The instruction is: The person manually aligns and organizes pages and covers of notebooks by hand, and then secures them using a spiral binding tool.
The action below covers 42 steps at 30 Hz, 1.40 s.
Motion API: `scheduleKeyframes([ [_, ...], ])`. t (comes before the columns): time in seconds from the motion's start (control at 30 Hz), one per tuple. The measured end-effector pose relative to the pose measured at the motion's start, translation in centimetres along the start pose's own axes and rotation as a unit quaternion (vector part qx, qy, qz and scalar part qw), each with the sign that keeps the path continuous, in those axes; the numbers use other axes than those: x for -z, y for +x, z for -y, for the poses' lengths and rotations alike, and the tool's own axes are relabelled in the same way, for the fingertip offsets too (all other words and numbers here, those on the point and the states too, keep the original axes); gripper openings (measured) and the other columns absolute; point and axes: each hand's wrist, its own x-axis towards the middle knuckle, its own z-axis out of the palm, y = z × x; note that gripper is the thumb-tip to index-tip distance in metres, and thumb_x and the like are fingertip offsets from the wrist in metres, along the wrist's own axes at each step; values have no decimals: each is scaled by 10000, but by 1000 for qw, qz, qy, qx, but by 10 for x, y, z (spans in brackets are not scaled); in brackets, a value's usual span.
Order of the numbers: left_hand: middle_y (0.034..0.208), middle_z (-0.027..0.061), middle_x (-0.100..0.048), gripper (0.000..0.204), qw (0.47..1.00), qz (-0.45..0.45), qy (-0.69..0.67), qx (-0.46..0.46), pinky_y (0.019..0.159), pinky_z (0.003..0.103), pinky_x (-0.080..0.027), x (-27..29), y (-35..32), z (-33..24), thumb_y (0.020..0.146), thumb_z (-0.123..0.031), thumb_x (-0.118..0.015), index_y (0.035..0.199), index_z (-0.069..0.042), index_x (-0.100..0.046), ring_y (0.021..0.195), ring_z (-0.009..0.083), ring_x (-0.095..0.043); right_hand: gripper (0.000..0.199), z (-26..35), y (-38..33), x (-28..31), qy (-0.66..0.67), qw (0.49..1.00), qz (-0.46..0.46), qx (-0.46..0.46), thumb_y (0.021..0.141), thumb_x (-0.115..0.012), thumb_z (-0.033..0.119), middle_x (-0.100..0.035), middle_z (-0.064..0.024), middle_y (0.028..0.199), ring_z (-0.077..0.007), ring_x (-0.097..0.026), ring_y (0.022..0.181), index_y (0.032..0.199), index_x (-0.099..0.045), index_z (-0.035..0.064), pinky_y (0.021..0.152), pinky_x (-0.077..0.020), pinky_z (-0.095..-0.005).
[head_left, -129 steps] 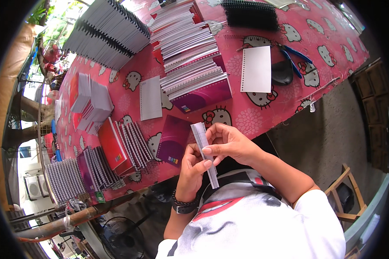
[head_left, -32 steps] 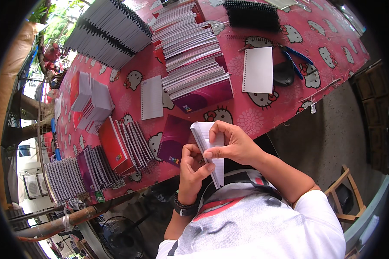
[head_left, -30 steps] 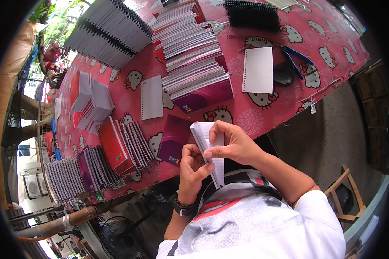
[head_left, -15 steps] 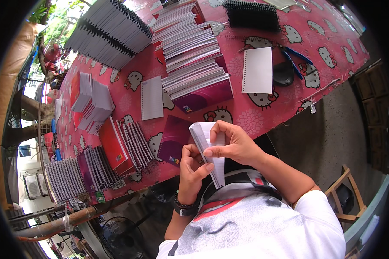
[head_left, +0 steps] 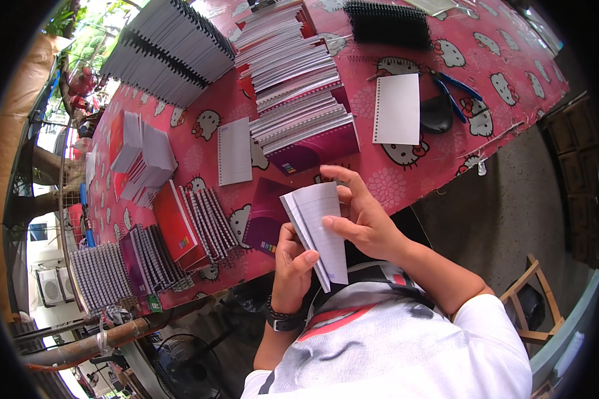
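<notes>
My left hand [head_left: 294,266] is closed around the lower left side of a stack of lined sheets [head_left: 323,229], held upright just off the table's near edge. A gap runs between its leaves along the left. My right hand [head_left: 369,223] is at the stack's right edge, thumb on the front page and a bent finger behind it; the forefinger stretches out free above. A purple notebook cover [head_left: 263,216] lies partly behind the stack. Farther off stands a long row of punched, unbound notebooks [head_left: 299,100] with a purple cover at its near end.
On the pink patterned table [head_left: 386,176] are a punched white sheet stack [head_left: 397,110], blue-handled pliers [head_left: 456,93], black binding coils [head_left: 387,25] and another white pad [head_left: 234,151]. Spiral-bound notebooks [head_left: 173,50] pile at far left. Red notebooks [head_left: 176,223] and more coil-bound ones [head_left: 100,279] stand nearer left.
The front lined page has turned more toward me, and the stack's top has shifted left. My right forefinger has straightened away from the paper; my left hand keeps its hold.
</notes>
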Motion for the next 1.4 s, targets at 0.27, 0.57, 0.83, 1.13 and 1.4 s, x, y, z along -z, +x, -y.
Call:
scheduleKeyframes([
  [0.27, 988, 59, -462, 480, 997, 7, 74, -26, 834, 258, -433, 5, -2, 9, 708, -37, -712, 1021, -60, -349, 941, 120, -498, 270, 11, 5, 11, -208, 972, 102, -37, 742, -753, 173, -491, 12, 837, -37, -476, 720, 843, -536, 48, 579, -378, -191],
  [0.57, 980, 50, -454, 473, 997, 13, 68, -29, 837, 271, -432, 7, -2, 9, 696, -49, -710, 1010, -66, -356, 960, 124, -486, 377, 10, 6, 10, -182, 978, 74, -77, 679, -810, 249, -481, 57, 715, -14, -423, 638, 789, -483, 96, 539, -316, -182],
  [0.83, 1007, 59, -461, 467, 998, 14, 60, -29, 841, 284, -439, 7, -1, 7, 685, -31, -680, 1024, -61, -360, 977, 142, -495, 354, 9, 6, 10, -165, 980, 68, -86, 700, -793, 270, -479, 43, 712, -32, -421, 641, 766, -492, 95, 552, -328, -198],
  [1.13, 1021, 73, -473, 479, 998, 3, 57, -15, 845, 284, -434, 4, -2, 4, 675, -34, -675, 1038, -53, -364, 975, 145, -498, 330, 8, 6, 11, -163, 982, 65, -75, 709, -789, 238, -473, 55, 701, -17, -400, 623, 763, -496, 96, 536, -301, -186],
  [1.4, 999, 71, -490, 493, 999, 1, 38, -10, 842, 282, -433, 5, -1, 6, 688, -103, -690, 1052, -38, -364, 942, 145, -520, 259, 6, 5, 13, -116, 988, 55, -91, 773, -720, 220, -500, 3, 758, -69, -480, 701, 781, -518, 57, 612, -406, -220],
])
